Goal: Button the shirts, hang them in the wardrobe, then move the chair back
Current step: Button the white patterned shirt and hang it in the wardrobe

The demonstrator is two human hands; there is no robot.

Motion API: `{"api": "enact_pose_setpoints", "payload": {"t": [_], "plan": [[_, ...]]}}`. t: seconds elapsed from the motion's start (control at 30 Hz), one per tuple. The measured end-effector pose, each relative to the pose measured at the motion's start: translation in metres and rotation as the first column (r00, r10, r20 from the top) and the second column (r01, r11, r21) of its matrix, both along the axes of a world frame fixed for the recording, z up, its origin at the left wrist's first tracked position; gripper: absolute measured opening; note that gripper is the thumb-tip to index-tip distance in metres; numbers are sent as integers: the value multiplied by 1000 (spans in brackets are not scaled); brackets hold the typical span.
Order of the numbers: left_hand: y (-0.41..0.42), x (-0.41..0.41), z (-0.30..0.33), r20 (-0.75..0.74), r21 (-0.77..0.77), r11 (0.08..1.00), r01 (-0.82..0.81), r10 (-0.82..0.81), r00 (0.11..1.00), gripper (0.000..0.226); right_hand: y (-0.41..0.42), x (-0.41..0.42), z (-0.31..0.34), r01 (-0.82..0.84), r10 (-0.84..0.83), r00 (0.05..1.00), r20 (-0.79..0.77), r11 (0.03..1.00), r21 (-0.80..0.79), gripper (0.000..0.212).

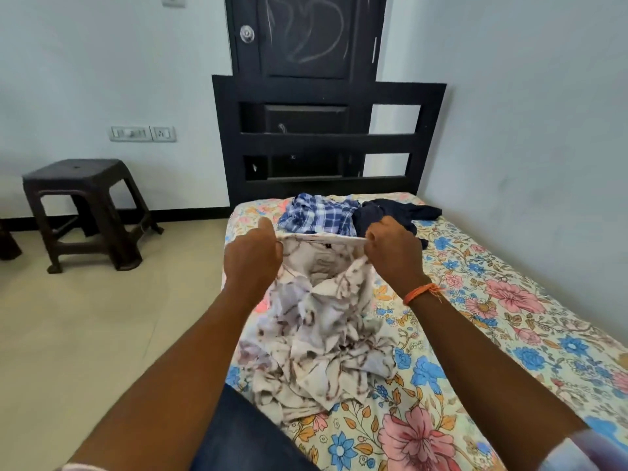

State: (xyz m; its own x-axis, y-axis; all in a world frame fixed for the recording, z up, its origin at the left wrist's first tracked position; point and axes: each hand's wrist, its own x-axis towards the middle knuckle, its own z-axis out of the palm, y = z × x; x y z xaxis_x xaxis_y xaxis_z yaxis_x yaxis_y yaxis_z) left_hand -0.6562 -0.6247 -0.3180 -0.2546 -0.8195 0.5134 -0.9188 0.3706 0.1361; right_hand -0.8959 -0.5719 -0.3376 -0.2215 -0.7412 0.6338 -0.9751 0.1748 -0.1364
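Holding the cream patterned shirt (319,317) by its collar, the left hand (253,256) and right hand (390,249) each pinch one end, collar edge running side to side between them, body trailing crumpled toward the person on the floral bed (492,300). Beyond: blue checked shirt (319,214), dark shirt (384,212); stool (85,205) well left.
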Motion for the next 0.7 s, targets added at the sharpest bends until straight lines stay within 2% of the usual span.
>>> {"api": "enact_pose_setpoints", "payload": {"t": [0.1, 0.2, 0.27, 0.33, 0.43, 0.5, 0.53, 0.6, 0.7], "plan": [[-1, -4, 24, 67, -92, 995, 42, -35, 997, 26, -5, -6, 5, 84, -91, 993, 77, 993, 88, 14], [1, -4, 36, 210, -150, 987, 57, -25, 977, 14, -15, -5, 18, 77, -92, 928, 361, 995, 56, 21], [0, 6, 32, 272, -61, 998, 26, -9, 962, 20, -21, -4, 17, 12, -26, 881, 473, 999, 31, 25], [-6, 21, 19, 254, 53, 999, 0, -14, 967, 23, -27, 3, 4, -73, 21, 875, 484, 993, 89, 25], [-17, 43, -19, 110, 260, 965, 45, -76, 991, 19, -39, 27, -37, -152, 36, 886, 463, 964, 216, 26], [-35, 56, -55, -48, 421, 895, 150, -143, 989, 13, -50, 44, -75, -132, -10, 887, 461, 953, 274, 23], [-48, 61, -73, -130, 482, 850, 214, -171, 977, 20, -54, 50, -96, -107, -50, 877, 477, 949, 297, 20], [-81, 66, -106, -301, 539, 770, 342, -203, 932, 37, -63, 56, -136, -68, -119, 861, 495, 937, 342, 15], [-132, 67, -156, -487, 588, 655, 475, -183, 854, 27, -91, 59, -181, 54, -271, 837, 475, 905, 422, 21]]}}
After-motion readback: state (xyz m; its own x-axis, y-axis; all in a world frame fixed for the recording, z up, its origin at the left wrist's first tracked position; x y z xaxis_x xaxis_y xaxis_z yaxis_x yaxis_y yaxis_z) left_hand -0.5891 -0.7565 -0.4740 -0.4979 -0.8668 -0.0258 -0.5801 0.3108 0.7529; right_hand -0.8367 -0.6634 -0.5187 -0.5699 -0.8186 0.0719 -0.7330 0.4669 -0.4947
